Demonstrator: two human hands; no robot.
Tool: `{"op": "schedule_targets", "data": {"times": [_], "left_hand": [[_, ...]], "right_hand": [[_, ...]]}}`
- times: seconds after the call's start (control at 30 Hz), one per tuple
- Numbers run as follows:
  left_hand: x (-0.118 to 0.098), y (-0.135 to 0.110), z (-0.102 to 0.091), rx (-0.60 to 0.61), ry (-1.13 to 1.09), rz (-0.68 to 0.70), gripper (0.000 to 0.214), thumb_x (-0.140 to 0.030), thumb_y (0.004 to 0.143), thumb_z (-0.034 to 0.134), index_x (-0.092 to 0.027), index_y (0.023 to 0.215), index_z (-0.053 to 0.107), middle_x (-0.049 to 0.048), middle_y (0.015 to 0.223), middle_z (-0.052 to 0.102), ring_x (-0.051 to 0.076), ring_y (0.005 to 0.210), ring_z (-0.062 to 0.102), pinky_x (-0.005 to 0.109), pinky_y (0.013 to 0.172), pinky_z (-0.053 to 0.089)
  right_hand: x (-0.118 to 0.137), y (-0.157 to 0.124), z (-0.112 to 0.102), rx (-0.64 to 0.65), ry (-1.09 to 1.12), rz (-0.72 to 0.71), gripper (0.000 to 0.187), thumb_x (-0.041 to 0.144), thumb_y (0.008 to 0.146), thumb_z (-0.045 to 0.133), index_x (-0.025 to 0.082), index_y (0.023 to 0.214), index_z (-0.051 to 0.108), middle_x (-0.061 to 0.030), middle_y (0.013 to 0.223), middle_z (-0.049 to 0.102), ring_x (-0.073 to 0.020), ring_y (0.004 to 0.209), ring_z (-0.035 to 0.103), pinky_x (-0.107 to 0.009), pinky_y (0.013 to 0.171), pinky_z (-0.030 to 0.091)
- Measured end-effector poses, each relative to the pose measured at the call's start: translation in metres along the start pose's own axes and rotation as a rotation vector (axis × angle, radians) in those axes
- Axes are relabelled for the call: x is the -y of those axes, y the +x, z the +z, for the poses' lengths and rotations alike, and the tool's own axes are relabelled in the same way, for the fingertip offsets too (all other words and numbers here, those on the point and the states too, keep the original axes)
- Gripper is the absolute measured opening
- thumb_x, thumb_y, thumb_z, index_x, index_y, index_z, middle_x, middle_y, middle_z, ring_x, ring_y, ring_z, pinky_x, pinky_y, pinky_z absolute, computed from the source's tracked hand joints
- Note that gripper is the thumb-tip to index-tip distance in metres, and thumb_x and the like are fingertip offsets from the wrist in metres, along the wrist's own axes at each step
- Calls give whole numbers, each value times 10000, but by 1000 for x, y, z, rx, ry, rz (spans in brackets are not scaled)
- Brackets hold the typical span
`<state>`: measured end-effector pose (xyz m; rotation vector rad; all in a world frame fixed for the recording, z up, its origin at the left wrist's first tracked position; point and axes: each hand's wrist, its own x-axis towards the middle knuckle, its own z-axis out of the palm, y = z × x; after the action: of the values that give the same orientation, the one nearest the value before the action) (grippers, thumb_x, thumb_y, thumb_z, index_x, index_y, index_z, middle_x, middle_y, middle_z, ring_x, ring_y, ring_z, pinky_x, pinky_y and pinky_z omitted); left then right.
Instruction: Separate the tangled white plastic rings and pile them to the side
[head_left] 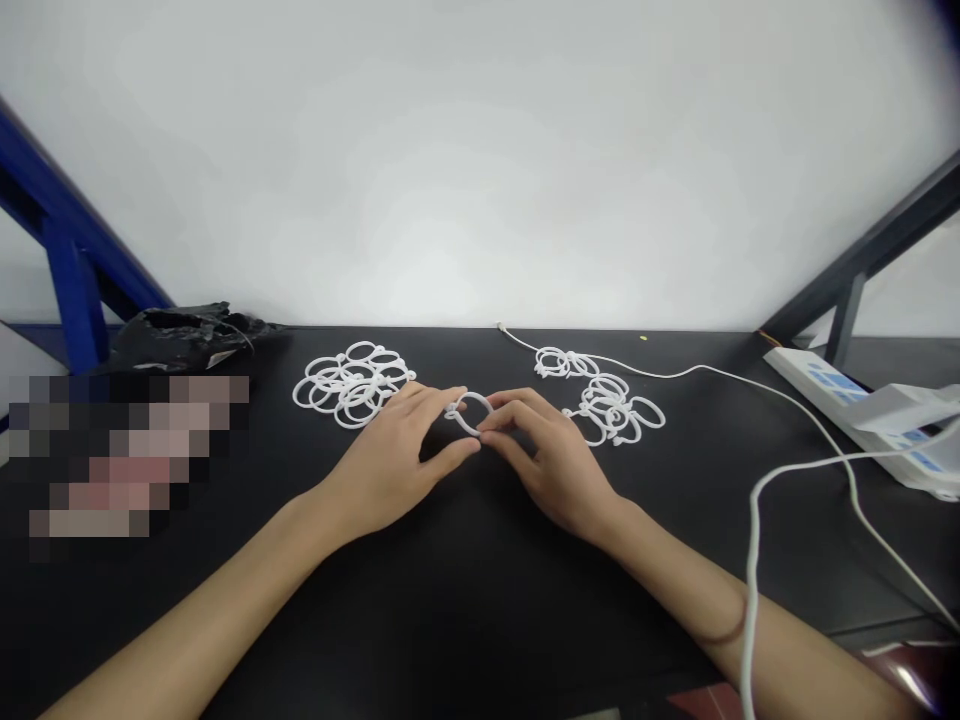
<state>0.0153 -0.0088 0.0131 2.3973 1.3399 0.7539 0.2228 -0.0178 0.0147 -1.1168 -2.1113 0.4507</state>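
Observation:
A white plastic ring [460, 424] with a small knob on its left side, much like a curtain ring, is between my two hands above the black table. My left hand [397, 445] is closed on its left side, fingers by the knob and thumb at the lower edge. On the other side, my right hand [551, 455] pinches the ring between thumb and fingers. Just beyond my left hand lies a heap of similar white rings [345, 385]. Another looser group of white rings [611, 405] lies beyond my right hand.
A white cable [701, 368] runs over the black table [450, 600] to the right, and another cable [752, 560] crosses my right forearm. White-and-blue power strips [832, 385] stand at right. A crumpled black bag [180, 335] lies back left, beside a blue frame [71, 280].

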Motion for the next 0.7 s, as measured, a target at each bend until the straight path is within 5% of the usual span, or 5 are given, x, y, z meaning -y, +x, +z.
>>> {"op": "schedule_targets", "data": {"times": [0.3, 0.5, 0.6, 0.7], "left_hand": [[-8, 1, -4, 16, -251, -131, 418, -495, 899, 555, -314, 1273, 598, -14, 1195, 670, 202, 1056, 628, 368, 956, 495], [-7, -1, 2, -25, -181, -27, 367, -389, 880, 587, -240, 1212, 635, 20, 1121, 681, 209, 1042, 599, 382, 952, 484], [-7, -1, 5, -14, -127, 114, 332, -331, 883, 588, -182, 1173, 647, 45, 1086, 681, 216, 1035, 560, 382, 932, 484], [-9, -1, 8, -11, -95, 201, 299, -293, 886, 589, -142, 1134, 658, 63, 1056, 684, 218, 1000, 541, 378, 903, 491]], "right_hand": [[1, -1, 3, 85, 156, 120, 88, 269, 896, 640, 232, 935, 569, 5, 945, 704, -139, 851, 671, -274, 773, 522], [2, -1, -1, 64, 108, 164, 278, 352, 886, 641, 240, 1107, 515, 2, 896, 684, -137, 727, 633, -267, 660, 511], [4, 0, -2, 42, 111, 102, 110, 327, 924, 588, 226, 961, 567, 4, 839, 678, -121, 699, 616, -240, 647, 490], [6, 0, -3, 16, 140, 88, 191, 315, 942, 568, 211, 783, 545, 22, 722, 658, -102, 633, 592, -219, 622, 465]]}}
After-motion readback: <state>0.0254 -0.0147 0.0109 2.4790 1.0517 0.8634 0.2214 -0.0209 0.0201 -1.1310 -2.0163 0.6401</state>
